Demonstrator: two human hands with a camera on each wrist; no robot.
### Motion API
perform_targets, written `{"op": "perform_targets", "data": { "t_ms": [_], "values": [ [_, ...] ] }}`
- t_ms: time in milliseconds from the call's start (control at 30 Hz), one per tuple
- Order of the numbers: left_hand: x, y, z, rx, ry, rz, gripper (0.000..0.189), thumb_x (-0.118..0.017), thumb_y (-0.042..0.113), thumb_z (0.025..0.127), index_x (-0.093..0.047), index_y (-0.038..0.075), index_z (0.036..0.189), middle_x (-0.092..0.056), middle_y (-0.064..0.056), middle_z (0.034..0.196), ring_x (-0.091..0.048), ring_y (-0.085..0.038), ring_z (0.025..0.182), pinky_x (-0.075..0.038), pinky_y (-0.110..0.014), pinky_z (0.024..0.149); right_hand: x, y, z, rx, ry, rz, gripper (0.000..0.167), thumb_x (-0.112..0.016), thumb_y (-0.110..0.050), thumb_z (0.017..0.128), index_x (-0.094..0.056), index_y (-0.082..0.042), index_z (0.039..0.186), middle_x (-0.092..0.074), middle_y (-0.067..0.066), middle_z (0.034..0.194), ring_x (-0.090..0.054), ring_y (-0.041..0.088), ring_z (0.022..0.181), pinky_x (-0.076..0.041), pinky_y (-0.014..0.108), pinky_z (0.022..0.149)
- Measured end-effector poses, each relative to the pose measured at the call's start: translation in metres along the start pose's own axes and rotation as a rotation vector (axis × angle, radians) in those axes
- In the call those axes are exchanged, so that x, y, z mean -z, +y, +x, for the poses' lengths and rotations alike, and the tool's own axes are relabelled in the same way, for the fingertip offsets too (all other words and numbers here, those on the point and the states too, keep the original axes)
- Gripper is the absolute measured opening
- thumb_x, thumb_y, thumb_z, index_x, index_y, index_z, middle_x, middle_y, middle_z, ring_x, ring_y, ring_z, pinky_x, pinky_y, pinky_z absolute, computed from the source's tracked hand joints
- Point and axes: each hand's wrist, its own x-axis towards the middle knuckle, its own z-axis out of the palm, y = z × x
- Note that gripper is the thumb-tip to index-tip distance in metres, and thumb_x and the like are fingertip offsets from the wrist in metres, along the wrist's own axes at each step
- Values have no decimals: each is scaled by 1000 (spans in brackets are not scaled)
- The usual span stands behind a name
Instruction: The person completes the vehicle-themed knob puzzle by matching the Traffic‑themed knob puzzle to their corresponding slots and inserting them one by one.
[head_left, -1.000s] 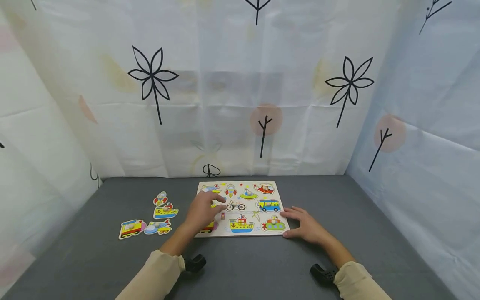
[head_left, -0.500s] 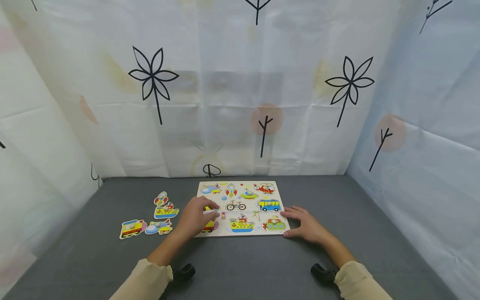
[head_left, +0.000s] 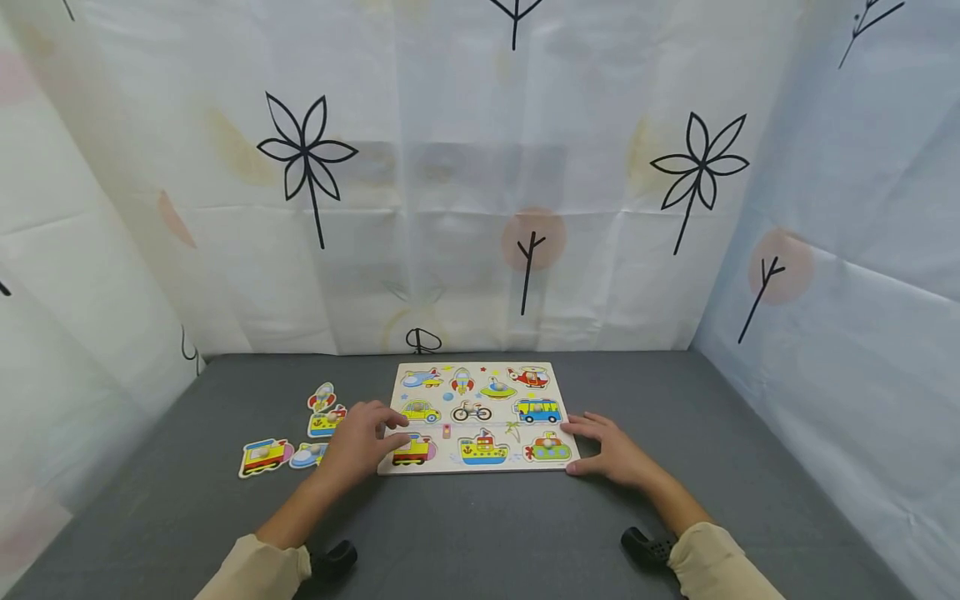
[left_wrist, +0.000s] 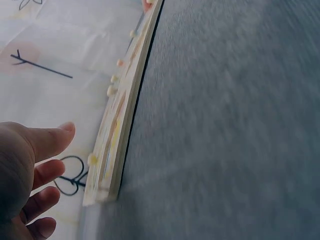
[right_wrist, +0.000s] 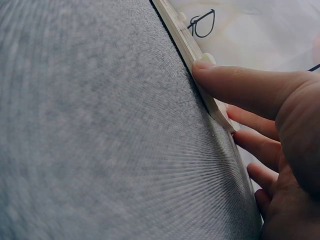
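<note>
A wooden peg puzzle board [head_left: 442, 427] with vehicle pictures lies flat on the table. My left hand [head_left: 365, 439] hovers at its left edge, fingers loosely bent and nothing in them; in the left wrist view a gap shows between the thumb [left_wrist: 52, 141] and the board. My right hand [head_left: 617, 451] rests at the board's front right corner. In the right wrist view its thumb touches the front edge and its fingertips [right_wrist: 240, 137] meet the side. Knobs stand on several pictures, among them the car [head_left: 421, 411], bicycle [head_left: 472, 411] and bus [head_left: 537, 410].
Left of the board lie loose puzzle pieces: a rocket [head_left: 322, 397], a ship [head_left: 324, 422], a train [head_left: 266, 457] and a plane [head_left: 306, 455] partly hidden by my left hand. A printed cloth wall [head_left: 450, 275] stands behind the grey table [head_left: 480, 533].
My left hand has moved left from over the middle of the board to its left edge, uncovering the plane, car and train pictures. The right hand stays put.
</note>
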Motion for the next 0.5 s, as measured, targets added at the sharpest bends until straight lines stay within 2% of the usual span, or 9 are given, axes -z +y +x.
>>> {"op": "perform_targets", "data": {
  "t_ms": [233,500],
  "values": [
    [10,-19,-10,13,33,28,19,-82,20,78,-76,15,95,-62,4,85,-51,-17,78,-45,-35,68,-1,0,1,0,0,-1,68,-85,-29,74,-60,-5,132,-47,18,143,-26,47,137,-22,67,104],
    [29,-39,-18,19,57,44,22,-82,17,78,-76,13,99,-67,0,93,-57,-19,81,-47,-39,70,0,1,0,-8,1,-5,68,-85,-28,74,-60,-5,132,-47,18,143,-26,47,137,-22,67,104]
  ]
}}
